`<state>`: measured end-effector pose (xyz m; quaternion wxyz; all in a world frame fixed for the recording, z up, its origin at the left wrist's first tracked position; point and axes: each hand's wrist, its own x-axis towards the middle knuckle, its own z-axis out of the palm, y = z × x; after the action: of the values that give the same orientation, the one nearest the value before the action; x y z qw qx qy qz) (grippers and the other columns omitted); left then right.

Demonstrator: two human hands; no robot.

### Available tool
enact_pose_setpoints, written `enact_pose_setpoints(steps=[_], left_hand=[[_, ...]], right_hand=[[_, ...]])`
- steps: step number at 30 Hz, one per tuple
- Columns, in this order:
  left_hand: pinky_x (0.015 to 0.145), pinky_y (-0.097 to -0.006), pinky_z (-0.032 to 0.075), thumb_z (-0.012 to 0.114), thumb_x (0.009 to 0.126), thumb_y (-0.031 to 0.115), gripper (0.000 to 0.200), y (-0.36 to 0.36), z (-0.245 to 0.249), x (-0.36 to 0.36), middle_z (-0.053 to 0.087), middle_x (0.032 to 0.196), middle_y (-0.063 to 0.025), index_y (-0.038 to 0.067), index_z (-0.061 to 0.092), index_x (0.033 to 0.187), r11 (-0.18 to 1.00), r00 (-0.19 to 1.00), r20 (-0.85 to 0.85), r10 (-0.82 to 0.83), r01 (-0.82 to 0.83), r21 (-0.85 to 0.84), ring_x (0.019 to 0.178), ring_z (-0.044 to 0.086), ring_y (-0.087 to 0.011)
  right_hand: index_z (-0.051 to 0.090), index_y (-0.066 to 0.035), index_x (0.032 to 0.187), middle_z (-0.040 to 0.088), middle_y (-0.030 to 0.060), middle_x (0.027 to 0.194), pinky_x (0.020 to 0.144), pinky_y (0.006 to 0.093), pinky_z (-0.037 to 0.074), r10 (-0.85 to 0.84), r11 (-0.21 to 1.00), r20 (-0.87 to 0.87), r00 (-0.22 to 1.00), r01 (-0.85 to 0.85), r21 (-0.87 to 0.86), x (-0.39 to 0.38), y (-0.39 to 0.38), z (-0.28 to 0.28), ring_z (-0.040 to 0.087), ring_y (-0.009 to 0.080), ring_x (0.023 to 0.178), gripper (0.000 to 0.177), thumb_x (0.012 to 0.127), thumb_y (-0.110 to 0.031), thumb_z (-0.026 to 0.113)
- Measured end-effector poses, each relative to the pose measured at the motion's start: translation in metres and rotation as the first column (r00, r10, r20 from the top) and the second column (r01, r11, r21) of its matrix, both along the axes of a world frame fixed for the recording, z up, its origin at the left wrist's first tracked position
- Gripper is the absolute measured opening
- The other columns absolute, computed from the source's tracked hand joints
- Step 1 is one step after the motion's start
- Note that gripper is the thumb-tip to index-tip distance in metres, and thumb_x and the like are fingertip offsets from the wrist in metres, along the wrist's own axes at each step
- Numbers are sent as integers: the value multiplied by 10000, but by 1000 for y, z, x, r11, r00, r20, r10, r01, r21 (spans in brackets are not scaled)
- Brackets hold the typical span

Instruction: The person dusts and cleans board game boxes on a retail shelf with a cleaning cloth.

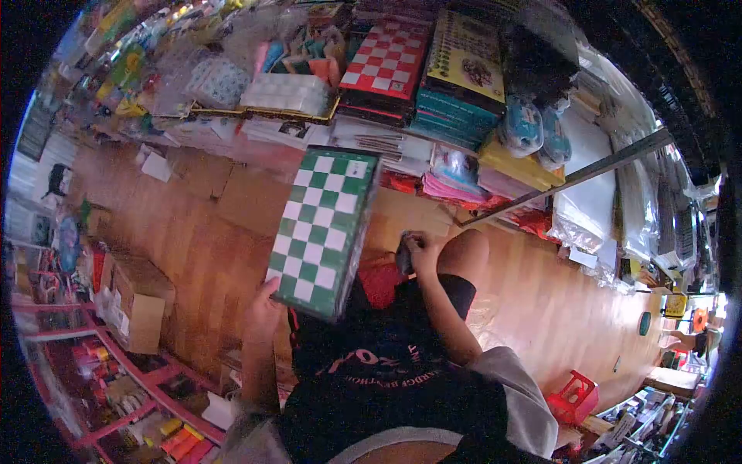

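My left hand point(264, 303) grips the lower left edge of a flat green-and-white checkered board game box point(317, 224). The box is tilted up in front of my body, its checkered face towards me and a clear shine along its side. Near my knee, my right hand point(420, 249) is closed around a small dark grey thing point(403, 255), whose kind I cannot make out. A red seat or stool point(379, 284) shows partly between my legs.
A shelf ahead carries a red checkered box point(386, 58), a stack of yellow-and-teal boxes point(464, 66) and wrapped goods. A metal bar point(572, 176) crosses at right. A cardboard box point(139, 301) stands on the left, a red stool point(574, 398) lower right.
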<state>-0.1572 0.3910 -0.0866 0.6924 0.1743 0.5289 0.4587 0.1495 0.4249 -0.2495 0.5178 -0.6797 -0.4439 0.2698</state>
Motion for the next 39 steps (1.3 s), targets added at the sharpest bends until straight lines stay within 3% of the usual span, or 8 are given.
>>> enact_pose_setpoints(steps=[5, 11, 15, 26, 33, 36, 38, 39], left_hand=[[869, -337, 360, 490, 734, 112, 421, 5, 7, 27, 483, 1099, -101, -26, 407, 1123, 938, 927, 339, -162, 38, 345, 1004, 472, -213], [875, -341, 355, 515, 720, 140, 448, 63, 50, 84, 475, 1105, -101, -3, 415, 1133, 878, 924, 293, -246, 84, 471, 993, 478, -207], [841, -342, 381, 530, 729, 161, 420, 107, 87, 121, 492, 1079, -81, 12, 437, 1111, 871, 973, 165, -162, 63, 487, 982, 479, -190], [627, -328, 472, 576, 731, 198, 281, 217, 148, 218, 547, 931, -62, 66, 519, 973, 741, 883, 230, -410, 175, 648, 830, 532, -177], [805, -395, 426, 505, 789, 187, 297, 248, 176, 291, 440, 1116, -97, 63, 469, 1057, 714, 884, 170, -435, 224, 663, 996, 463, -256], [830, -403, 419, 476, 807, 142, 303, 270, 177, 316, 434, 1120, -101, 53, 437, 1094, 690, 871, 166, -462, 236, 684, 1012, 449, -257], [834, -399, 424, 469, 811, 131, 306, 283, 174, 329, 436, 1120, -101, 50, 428, 1102, 659, 894, 94, -439, 249, 709, 1022, 443, -256], [810, -387, 445, 471, 811, 138, 310, 287, 171, 334, 432, 1127, -99, 49, 425, 1104, 499, 917, -76, -393, 282, 819, 1017, 450, -248]], right_hand=[[603, -5, 801, 607, 116, 732, 625, 285, 442, 138, 978, -143, 980, -158, -136, 5, 4, -2, 586, 195, 681, 181, 719, -164, 578], [610, -11, 801, 612, 115, 744, 618, 287, 446, 115, 993, -192, 975, -118, -7, 8, 3, -16, 588, 192, 677, 206, 715, -197, 591], [620, -24, 799, 615, 113, 741, 617, 295, 451, 79, 982, -48, 996, -86, -170, 12, 5, -8, 589, 191, 684, 248, 701, -252, 605], [606, 22, 800, 600, 79, 713, 606, 261, 430, 52, 973, -313, 948, -118, -198, 22, 2, -23, 544, 131, 654, 201, 733, -162, 561], [608, 17, 786, 596, 75, 684, 579, 259, 432, 57, 949, -256, 965, -131, -286, 26, 5, -24, 544, 130, 615, 191, 736, -152, 535], [594, 33, 788, 578, 73, 659, 533, 265, 427, 36, 978, -469, 882, -127, -164, 27, 8, -65, 540, 144, 575, 197, 738, -146, 527], [592, 34, 790, 577, 71, 661, 531, 262, 425, 2, 968, -334, 942, -85, -236, 31, 12, -97, 537, 144, 575, 196, 742, -142, 522], [590, 35, 792, 576, 69, 662, 528, 260, 422, -24, 953, -196, 980, -37, -300, 32, 14, -94, 534, 144, 574, 194, 746, -139, 518]])
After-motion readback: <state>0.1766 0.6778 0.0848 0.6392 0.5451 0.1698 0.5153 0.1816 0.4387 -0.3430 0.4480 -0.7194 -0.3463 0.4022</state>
